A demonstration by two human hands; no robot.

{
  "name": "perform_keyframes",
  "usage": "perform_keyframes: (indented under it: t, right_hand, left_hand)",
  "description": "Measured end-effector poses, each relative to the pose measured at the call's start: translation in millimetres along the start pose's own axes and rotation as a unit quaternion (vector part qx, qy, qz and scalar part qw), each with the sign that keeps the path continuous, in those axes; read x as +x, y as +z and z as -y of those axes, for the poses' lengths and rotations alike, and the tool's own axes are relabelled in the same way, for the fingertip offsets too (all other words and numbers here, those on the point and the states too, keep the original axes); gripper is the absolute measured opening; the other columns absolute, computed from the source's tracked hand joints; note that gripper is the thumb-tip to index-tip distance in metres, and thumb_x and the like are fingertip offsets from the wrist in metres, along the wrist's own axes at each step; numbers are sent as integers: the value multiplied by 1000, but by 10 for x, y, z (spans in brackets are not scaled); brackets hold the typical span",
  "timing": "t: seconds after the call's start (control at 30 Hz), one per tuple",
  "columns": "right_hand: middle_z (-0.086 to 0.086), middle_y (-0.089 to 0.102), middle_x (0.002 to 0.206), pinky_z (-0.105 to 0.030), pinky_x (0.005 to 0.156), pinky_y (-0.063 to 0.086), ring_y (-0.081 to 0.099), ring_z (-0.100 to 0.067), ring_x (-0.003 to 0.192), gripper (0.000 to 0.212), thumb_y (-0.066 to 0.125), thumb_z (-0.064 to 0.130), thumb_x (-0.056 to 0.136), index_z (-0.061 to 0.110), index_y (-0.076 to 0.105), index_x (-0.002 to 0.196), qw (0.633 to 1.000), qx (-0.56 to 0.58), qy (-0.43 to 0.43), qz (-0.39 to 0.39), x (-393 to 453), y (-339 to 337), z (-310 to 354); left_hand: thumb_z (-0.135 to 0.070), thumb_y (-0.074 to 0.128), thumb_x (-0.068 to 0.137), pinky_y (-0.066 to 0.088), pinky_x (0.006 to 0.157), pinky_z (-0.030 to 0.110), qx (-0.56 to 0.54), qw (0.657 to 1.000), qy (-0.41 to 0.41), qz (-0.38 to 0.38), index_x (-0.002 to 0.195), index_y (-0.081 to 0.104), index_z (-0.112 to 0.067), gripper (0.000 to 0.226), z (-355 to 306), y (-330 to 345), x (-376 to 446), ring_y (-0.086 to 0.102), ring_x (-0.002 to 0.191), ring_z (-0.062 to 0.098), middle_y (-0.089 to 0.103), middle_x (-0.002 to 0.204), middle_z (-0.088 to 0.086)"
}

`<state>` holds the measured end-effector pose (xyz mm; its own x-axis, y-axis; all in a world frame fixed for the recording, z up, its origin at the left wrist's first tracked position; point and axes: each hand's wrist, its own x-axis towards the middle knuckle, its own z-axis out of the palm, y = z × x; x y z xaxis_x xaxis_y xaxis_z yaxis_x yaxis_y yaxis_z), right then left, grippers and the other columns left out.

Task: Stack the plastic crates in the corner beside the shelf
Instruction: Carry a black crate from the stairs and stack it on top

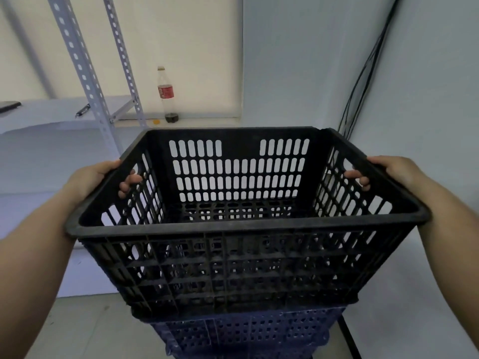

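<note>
Apparently empty black slotted crate.

blue crate mostly behind black crate

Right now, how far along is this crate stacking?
Done: a blue crate already sits in the corner near the shelf. In hand: the left hand and right hand grip the side rims of a black crate, directly over the blue one; whether it has settled cannot be told. Left: letting go, and stacking any further crates, though none show here.
</note>
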<state>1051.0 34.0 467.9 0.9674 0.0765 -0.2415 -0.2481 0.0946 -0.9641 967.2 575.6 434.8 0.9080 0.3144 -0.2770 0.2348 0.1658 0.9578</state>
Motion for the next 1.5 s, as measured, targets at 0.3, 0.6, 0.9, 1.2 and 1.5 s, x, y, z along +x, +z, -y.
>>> perform_keyframes:
  t: [0.3, 0.6, 0.9, 1.2, 1.5]
  right_hand:
    - [-16, 71, 62, -17, 39, 45, 53, -11, 36, 31, 31, 16, 101, -4, 52, 94, 999, -31, 1, -7, -29, 3, 39]
    - [-13, 72, 64, -20, 43, 51, 60, -13, 42, 30, 37, 16, 99, -4, 58, 94, 992, -120, -16, -22, 0, -52, 67]
    - [-15, 61, 77, -27, 54, 40, 59, -30, 71, 17, 44, 8, 93, 1, 57, 86, 858, -506, -53, -76, -20, 153, 279]
    - [-13, 30, 145, -37, 102, 36, 39, -34, 128, 44, 40, 15, 93, 3, 33, 135, 699, -709, -77, -46, 93, 289, 128]
    - [-6, -9, 161, -40, 112, 30, 19, -31, 142, 72, 45, 22, 93, 12, 5, 152, 646, -759, -69, -43, -9, 294, 75]
  left_hand:
    - [-24, 37, 98, 44, 39, 15, 21, 1000, 5, -10, 94, 54, 0, 30, -161, 354, -474, 52, 38, 8, 69, 62, 8]
    - [-19, 34, 101, 46, 37, 16, 176, 982, 19, -68, 94, 55, 6, 33, -240, 480, -532, 55, 40, 13, 62, 82, 18]
    - [-21, 38, 97, 36, 99, 39, 560, 802, 90, -187, 134, 41, 2, 43, -426, 611, -546, 46, 124, 40, 45, 139, 27]
    - [-30, 37, 97, 29, 111, 43, 673, 726, 111, -88, 145, 20, -4, 57, -252, 620, -498, 31, 138, 33, 18, 157, 14]
    - [-35, 36, 98, 20, 115, 38, 707, 697, 85, -86, 151, -3, -9, 71, -233, 657, -526, 16, 146, 28, -12, 160, 7]
